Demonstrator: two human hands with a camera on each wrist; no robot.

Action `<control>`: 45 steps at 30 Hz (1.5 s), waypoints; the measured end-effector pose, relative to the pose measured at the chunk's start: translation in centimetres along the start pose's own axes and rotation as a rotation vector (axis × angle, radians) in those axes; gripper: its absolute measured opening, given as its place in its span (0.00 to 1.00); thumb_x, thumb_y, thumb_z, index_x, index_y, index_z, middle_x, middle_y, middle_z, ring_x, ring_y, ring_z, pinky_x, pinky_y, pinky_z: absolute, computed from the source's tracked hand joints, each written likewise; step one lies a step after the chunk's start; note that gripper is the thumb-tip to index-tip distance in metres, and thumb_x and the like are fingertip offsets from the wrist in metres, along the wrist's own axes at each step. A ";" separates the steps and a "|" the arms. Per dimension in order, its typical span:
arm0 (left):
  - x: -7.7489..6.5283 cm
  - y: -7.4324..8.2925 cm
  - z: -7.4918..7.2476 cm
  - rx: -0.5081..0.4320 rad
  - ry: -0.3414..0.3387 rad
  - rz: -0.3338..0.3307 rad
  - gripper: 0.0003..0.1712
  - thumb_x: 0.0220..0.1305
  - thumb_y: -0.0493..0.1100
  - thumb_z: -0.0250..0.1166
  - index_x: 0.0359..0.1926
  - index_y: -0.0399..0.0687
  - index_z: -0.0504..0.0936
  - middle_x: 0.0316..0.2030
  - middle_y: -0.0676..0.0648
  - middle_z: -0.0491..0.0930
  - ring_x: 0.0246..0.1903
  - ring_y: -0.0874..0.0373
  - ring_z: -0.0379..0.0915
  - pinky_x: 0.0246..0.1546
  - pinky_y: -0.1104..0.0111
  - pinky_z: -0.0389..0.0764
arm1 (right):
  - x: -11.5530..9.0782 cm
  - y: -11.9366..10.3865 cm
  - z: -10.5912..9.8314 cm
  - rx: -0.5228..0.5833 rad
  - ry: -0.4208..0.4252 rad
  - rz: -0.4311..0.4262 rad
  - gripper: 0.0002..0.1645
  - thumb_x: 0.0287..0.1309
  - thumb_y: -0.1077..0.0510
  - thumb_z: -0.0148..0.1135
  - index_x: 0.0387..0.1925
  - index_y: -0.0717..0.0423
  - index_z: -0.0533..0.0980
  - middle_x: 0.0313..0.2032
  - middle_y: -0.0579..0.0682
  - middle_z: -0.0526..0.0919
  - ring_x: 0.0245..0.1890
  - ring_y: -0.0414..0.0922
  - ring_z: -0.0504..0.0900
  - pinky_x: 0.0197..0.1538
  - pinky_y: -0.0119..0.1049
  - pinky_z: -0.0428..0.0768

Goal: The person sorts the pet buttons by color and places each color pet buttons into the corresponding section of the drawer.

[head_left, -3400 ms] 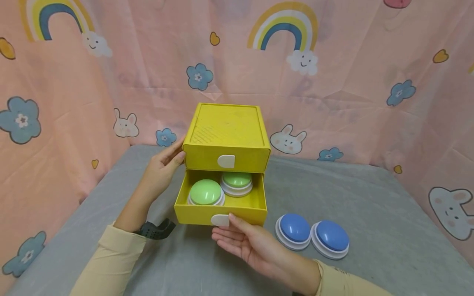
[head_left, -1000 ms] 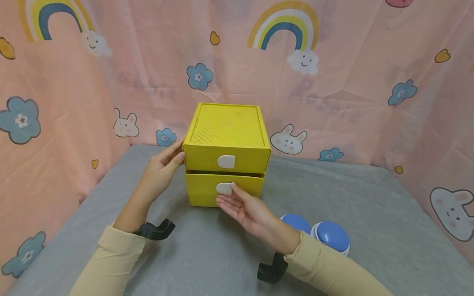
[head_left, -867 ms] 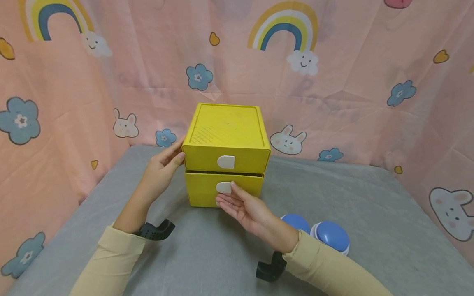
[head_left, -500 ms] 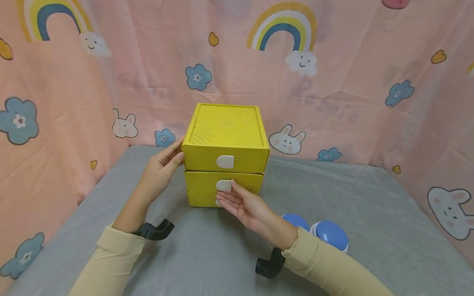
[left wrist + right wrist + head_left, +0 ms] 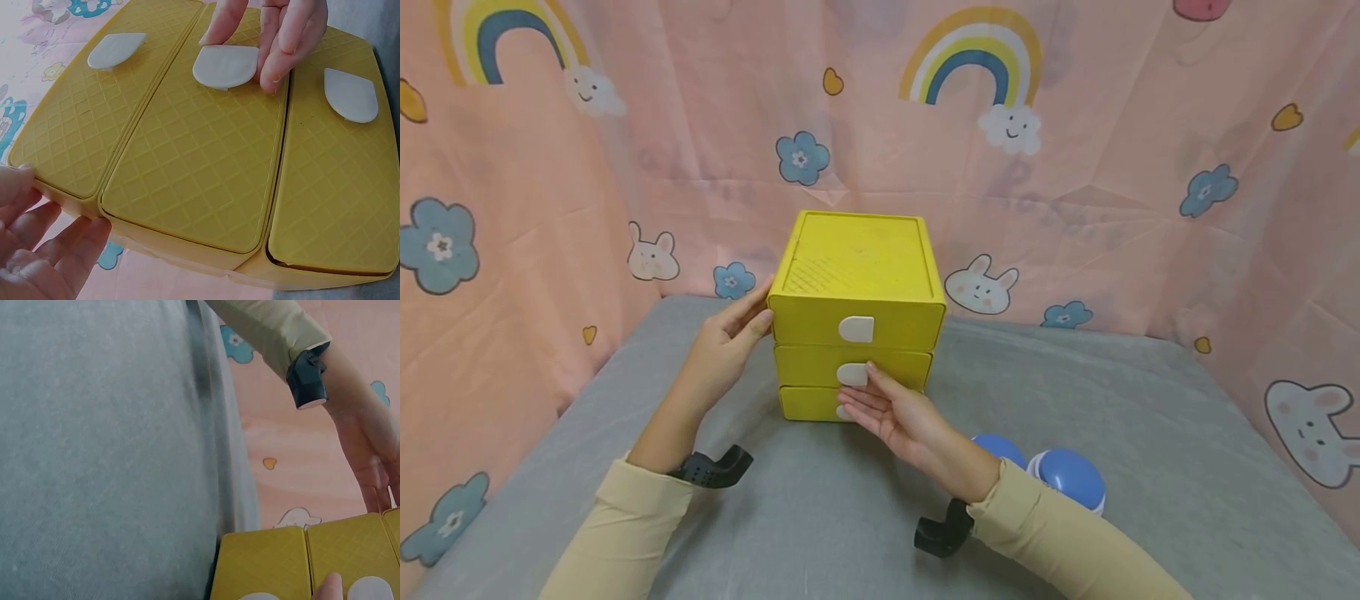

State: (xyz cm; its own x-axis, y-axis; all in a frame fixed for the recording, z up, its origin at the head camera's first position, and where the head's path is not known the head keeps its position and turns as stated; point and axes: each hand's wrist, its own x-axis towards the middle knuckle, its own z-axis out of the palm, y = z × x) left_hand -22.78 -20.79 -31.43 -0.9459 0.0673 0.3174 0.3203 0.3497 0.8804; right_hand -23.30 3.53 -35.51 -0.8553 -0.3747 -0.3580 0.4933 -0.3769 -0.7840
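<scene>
A yellow cabinet [image 5: 861,254] with three drawers stands on the table, and its drawer fronts look roughly flush. My left hand [image 5: 718,354] rests against the cabinet's left side, its thumb and fingertips touching near the front edge. With thumb and fingers, my right hand [image 5: 902,421] pinches the white handle [image 5: 852,375] of the middle drawer [image 5: 187,144]. The fingers partly cover the bottom drawer's handle. Right of the cabinet sit two blue dome buttons [image 5: 1071,477] on white bases, one partly behind my right wrist. The green dome buttons seen earlier are hidden.
A grey cloth covers the table [image 5: 1120,400]. Behind and beside it hangs a pink curtain [image 5: 880,108] printed with rainbows, flowers and rabbits. Black wrist mounts [image 5: 718,467] stick out below both hands.
The middle drawer, pulled out with two green dome buttons in it, has slid back into the cabinet. My right hand moved inward with its handle; my left hand stayed in place.
</scene>
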 end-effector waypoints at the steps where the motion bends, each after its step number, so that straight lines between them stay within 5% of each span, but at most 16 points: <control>1: 0.0 0.0 0.0 0.003 -0.001 -0.003 0.31 0.77 0.53 0.52 0.77 0.62 0.58 0.73 0.53 0.64 0.68 0.55 0.68 0.62 0.71 0.77 | 0.0 0.0 -0.1 -0.008 0.000 0.000 0.23 0.75 0.50 0.50 0.59 0.65 0.71 0.45 0.57 0.85 0.58 0.55 0.81 0.66 0.44 0.76; 7: -0.1 0.1 0.1 0.010 -0.001 -0.007 0.31 0.77 0.54 0.52 0.76 0.63 0.58 0.73 0.52 0.63 0.68 0.55 0.68 0.65 0.63 0.76 | -0.4 0.0 -1.1 -0.096 -0.001 0.000 0.29 0.74 0.50 0.52 0.63 0.69 0.68 0.51 0.60 0.82 0.56 0.53 0.83 0.64 0.42 0.79; 13: 0.0 0.3 0.1 0.004 0.003 0.000 0.30 0.77 0.51 0.51 0.76 0.62 0.59 0.73 0.51 0.64 0.68 0.54 0.67 0.64 0.66 0.76 | -1.0 0.2 -2.2 -0.187 -0.021 0.036 0.30 0.73 0.52 0.54 0.63 0.73 0.68 0.43 0.53 0.87 0.44 0.45 0.87 0.56 0.37 0.85; 20: 0.0 0.2 0.0 0.004 0.007 0.001 0.30 0.77 0.52 0.52 0.76 0.62 0.59 0.73 0.52 0.64 0.67 0.55 0.68 0.63 0.70 0.77 | -0.8 0.9 -3.1 -0.223 -0.023 0.094 0.30 0.72 0.50 0.57 0.61 0.73 0.70 0.39 0.54 0.88 0.41 0.45 0.88 0.51 0.37 0.87; 31: -0.1 -0.1 0.0 0.012 0.007 -0.006 0.32 0.77 0.53 0.52 0.77 0.61 0.58 0.73 0.53 0.64 0.68 0.56 0.68 0.65 0.63 0.76 | 0.0 1.7 -3.5 -0.219 0.013 0.154 0.33 0.72 0.49 0.56 0.62 0.75 0.69 0.44 0.60 0.86 0.43 0.49 0.87 0.56 0.41 0.85; 45: 0.1 -0.1 0.0 0.007 0.008 0.009 0.31 0.77 0.52 0.52 0.77 0.59 0.58 0.74 0.52 0.63 0.68 0.55 0.67 0.64 0.67 0.77 | 1.3 2.3 -3.3 -0.174 0.024 0.175 0.33 0.73 0.51 0.55 0.62 0.78 0.66 0.49 0.66 0.82 0.46 0.52 0.86 0.63 0.46 0.79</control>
State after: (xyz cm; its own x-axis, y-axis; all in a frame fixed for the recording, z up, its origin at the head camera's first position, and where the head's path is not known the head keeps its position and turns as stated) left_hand -22.91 -20.79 -31.49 -0.9424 0.0631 0.3286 0.3288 0.3556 0.8749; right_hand -23.76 4.97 -39.42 -0.7635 -0.4007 -0.5064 0.6014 -0.1553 -0.7837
